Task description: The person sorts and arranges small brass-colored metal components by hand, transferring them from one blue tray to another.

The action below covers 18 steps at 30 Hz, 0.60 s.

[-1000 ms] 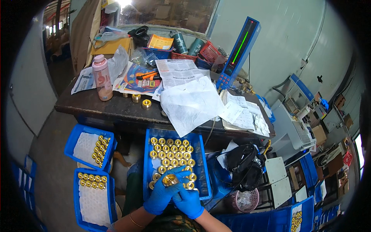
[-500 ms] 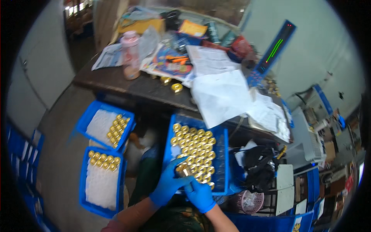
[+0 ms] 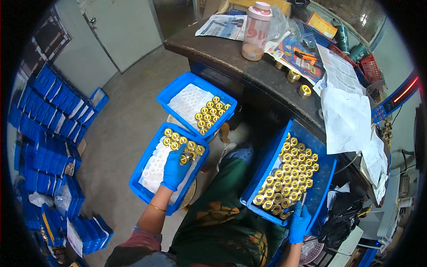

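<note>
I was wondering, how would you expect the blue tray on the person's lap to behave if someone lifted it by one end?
The blue tray is packed with rows of brass fittings, so it is probably heavy for its size. It already sits tilted, so lifted by one end the round fittings might slide or roll downhill. The right hand at its near edge probably steadies it.

Views: one only, head-worn fisheye.
Facing: steeply down over lap, blue trays (image 3: 147,189) and dark desk edge (image 3: 249,78).
Nearness: hands within arm's reach, floor farther.
Rim: straight edges bend.
</note>
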Each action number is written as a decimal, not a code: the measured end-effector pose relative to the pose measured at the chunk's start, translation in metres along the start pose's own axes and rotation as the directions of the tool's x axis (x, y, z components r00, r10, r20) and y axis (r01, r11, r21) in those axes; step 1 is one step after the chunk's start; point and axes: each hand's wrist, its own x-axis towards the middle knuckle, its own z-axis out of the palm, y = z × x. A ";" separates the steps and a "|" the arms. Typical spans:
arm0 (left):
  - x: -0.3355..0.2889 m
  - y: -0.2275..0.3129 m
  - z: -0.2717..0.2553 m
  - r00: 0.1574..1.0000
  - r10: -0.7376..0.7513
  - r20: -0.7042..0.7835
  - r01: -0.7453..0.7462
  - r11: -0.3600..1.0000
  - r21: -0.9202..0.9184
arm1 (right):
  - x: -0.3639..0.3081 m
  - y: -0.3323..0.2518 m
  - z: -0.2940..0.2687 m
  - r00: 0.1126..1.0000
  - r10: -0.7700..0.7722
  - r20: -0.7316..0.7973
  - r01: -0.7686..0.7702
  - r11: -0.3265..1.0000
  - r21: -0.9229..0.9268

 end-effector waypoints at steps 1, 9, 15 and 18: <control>-0.002 -0.002 -0.002 1.000 -0.002 -0.003 0.002 1.000 0.000 | -0.001 -0.001 0.000 1.000 -0.002 0.002 0.002 1.000 -0.001; -0.012 -0.023 0.024 0.970 -0.137 0.201 0.092 0.971 0.219 | -0.004 -0.005 0.000 1.000 -0.009 0.017 0.009 1.000 0.022; -0.015 -0.030 0.022 0.964 -0.012 0.265 0.008 1.000 0.017 | -0.008 -0.017 -0.001 0.995 0.081 0.064 -0.087 0.993 0.080; -0.005 -0.017 0.016 0.907 -0.142 0.397 0.115 0.989 0.091 | -0.007 -0.016 -0.001 0.997 0.045 0.068 -0.048 0.998 0.042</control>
